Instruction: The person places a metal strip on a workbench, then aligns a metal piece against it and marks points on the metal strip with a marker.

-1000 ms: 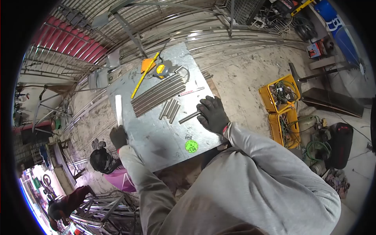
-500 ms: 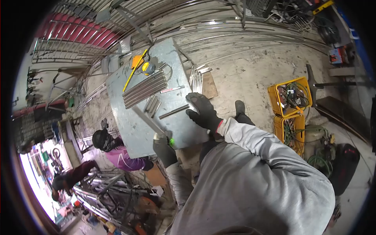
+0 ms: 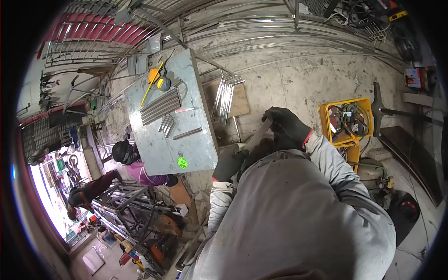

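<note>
In front of my body, off the near edge of the table, I hold a flat grey metal bar (image 3: 257, 135). My left hand (image 3: 228, 162), in a dark glove, is closed on its near end. The dark-gloved right hand (image 3: 288, 127) is wrapped round the far end. On the grey metal table (image 3: 200, 144) lie a row of metal tubes (image 3: 161, 108), some short cut pieces (image 3: 166, 125) and two thin tubes (image 3: 187, 133). A yellow tape measure (image 3: 163, 84) and a yellow rule (image 3: 151, 85) lie beyond them. A green sticker (image 3: 182, 162) marks the near corner.
Shiny tubes (image 3: 226, 95) lie on a board (image 3: 240, 100) beside the table. Yellow crates (image 3: 323, 122) with cables stand at right. A person in purple (image 3: 144, 173) crouches at left, another person (image 3: 93, 189) bends farther off. Long metal bars (image 3: 280, 35) line the back floor.
My left hand has drawn the flat bar off the table toward my body. The right hand has left the thin tubes, moved right and closed on the bar's other end.
</note>
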The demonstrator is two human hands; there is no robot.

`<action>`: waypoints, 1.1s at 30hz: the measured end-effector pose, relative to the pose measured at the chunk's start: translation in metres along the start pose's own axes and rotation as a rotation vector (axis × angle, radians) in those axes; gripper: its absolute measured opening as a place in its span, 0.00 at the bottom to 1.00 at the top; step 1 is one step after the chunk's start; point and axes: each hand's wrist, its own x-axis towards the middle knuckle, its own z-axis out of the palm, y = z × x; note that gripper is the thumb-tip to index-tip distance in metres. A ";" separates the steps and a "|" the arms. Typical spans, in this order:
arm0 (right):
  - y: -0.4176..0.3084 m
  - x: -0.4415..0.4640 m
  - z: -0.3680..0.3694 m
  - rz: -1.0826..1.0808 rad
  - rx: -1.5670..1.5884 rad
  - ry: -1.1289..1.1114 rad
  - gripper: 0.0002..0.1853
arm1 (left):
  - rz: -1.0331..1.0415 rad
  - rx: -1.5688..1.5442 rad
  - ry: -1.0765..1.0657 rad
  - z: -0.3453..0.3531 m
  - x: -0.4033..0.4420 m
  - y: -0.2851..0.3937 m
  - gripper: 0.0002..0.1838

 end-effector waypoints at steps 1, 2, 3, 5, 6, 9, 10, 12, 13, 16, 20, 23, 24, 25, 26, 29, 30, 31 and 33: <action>0.000 0.003 0.003 0.002 -0.002 0.000 0.16 | -0.001 -0.002 0.000 0.002 0.005 0.000 0.16; 0.001 0.010 0.010 0.052 0.125 0.034 0.16 | 0.130 0.022 0.079 0.004 0.011 -0.001 0.20; 0.004 0.014 0.014 0.102 0.248 0.067 0.16 | 0.260 0.044 0.161 0.006 0.016 -0.001 0.25; 0.002 0.019 0.018 -0.314 -0.317 0.029 0.17 | 0.298 0.157 0.182 0.006 0.028 -0.001 0.31; -0.001 0.026 0.022 -0.162 -0.209 0.022 0.17 | 0.268 0.235 0.219 0.009 0.036 0.001 0.28; -0.030 0.039 0.032 -0.032 -0.199 -0.005 0.14 | 0.236 0.371 0.257 0.008 0.048 -0.001 0.21; -0.044 0.040 0.034 -0.041 -0.226 -0.028 0.15 | 0.239 0.443 0.241 0.002 0.057 0.000 0.18; -0.062 0.054 0.030 -0.054 -0.164 -0.050 0.18 | 0.309 0.282 0.287 -0.004 0.084 -0.018 0.15; -0.072 0.060 0.027 -0.116 -0.160 -0.047 0.23 | 0.343 0.245 0.291 -0.012 0.095 -0.016 0.12; -0.068 0.113 0.000 -0.356 -0.387 0.068 0.25 | 0.360 0.045 0.318 -0.036 0.118 -0.001 0.11; -0.108 0.154 -0.026 -0.268 -0.301 0.235 0.24 | 0.308 0.018 0.419 -0.058 0.141 0.009 0.21; -0.148 0.194 -0.054 -0.281 -0.360 0.311 0.23 | 0.231 0.059 0.434 -0.066 0.153 0.027 0.22; -0.164 0.216 -0.070 -0.386 -0.592 0.386 0.24 | 0.151 -0.060 0.386 -0.071 0.154 0.043 0.22; -0.180 0.237 -0.085 -0.490 -0.821 0.458 0.25 | 0.067 -0.181 0.335 -0.073 0.155 0.056 0.21; -0.198 0.258 -0.099 -0.532 -0.855 0.482 0.26 | 0.037 -0.119 0.363 -0.071 0.158 0.059 0.20; -0.270 0.321 -0.125 -0.734 -1.104 0.605 0.29 | -0.019 -0.005 0.443 -0.058 0.186 0.052 0.20; -0.298 0.345 -0.133 -0.805 -1.203 0.606 0.31 | -0.148 -0.073 0.417 -0.067 0.187 0.080 0.18; -0.325 0.367 -0.137 -0.974 -1.238 0.617 0.32 | -0.174 -0.076 0.415 -0.068 0.195 0.089 0.18; -0.379 0.428 -0.161 -1.107 -1.322 0.589 0.33 | -0.391 -0.322 0.465 -0.066 0.203 0.107 0.16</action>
